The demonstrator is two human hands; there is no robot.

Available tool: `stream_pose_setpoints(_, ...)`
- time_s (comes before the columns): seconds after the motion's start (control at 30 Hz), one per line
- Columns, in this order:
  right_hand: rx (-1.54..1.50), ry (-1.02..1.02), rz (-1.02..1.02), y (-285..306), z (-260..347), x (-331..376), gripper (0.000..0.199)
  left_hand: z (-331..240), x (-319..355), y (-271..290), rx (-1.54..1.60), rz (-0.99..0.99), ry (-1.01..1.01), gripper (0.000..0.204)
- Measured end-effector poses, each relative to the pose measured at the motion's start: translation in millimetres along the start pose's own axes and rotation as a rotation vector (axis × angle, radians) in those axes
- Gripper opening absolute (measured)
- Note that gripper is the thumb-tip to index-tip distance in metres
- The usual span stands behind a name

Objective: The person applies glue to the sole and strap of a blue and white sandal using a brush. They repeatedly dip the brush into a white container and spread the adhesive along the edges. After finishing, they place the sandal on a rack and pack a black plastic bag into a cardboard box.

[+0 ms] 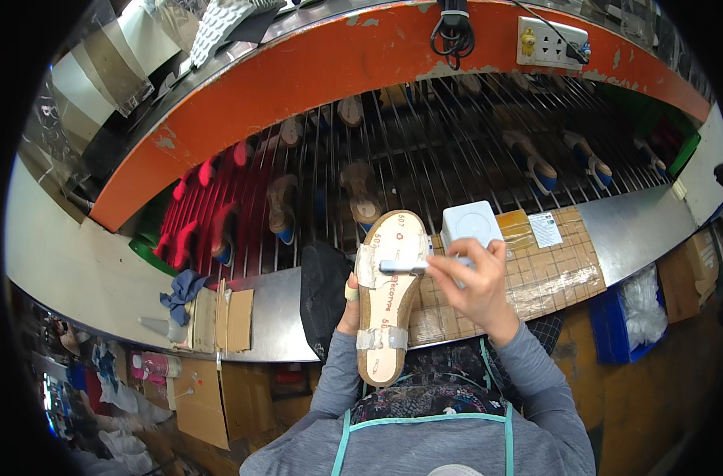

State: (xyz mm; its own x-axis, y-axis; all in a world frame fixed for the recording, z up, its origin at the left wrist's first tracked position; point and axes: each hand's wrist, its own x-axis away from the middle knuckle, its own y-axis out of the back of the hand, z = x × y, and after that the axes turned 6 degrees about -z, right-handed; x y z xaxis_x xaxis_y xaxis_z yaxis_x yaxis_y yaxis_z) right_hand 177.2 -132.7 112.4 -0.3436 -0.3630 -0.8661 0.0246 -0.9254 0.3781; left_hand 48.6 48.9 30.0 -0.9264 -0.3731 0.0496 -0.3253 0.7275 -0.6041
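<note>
A long sandal sole (pixel 389 309) stands upright in front of me, its pale printed face up and a brown rim around it. Greyish strap ends lie across it at two places. My left hand (pixel 350 313) grips its left edge, with a yellowish wrap on the thumb; the other fingers are hidden behind. In my right hand (pixel 480 285), a small brush (pixel 405 266) with a pale handle is pinched, its dark tip touching the sole near the upper strap. Just beyond that hand is a white square container (pixel 470 220), partly covered by my fingers.
Behind runs a rack of metal rods (pixel 433 151) carrying several sandals, under an orange frame (pixel 314 59) with a power outlet (pixel 552 42). Taped cardboard (pixel 528 274) covers the ledge at right. A black pad (pixel 323 293) lies left of the sole; a blue bin (pixel 615 325) stands right.
</note>
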Motion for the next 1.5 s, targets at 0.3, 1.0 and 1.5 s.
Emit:
stream_pose_setpoints(0.3,0.076,-0.113,-0.054,-17.9,-8.0,41.1,0.015,12.2,-19.1,35.3,0.19,0.038,0.006,0.089)
stream_pose_setpoints(1.0,-1.304,-1.149,-0.309,16.3,-29.8,65.7,0.043,16.3,-7.7,-70.4,-0.13,-0.141,-0.183,0.091)
stream_pose_setpoints(1.5,-0.931,-1.203,-0.587,0.0,-193.8,-19.0,0.052,95.7,25.0,4.9,0.04,-0.233,0.273,0.064)
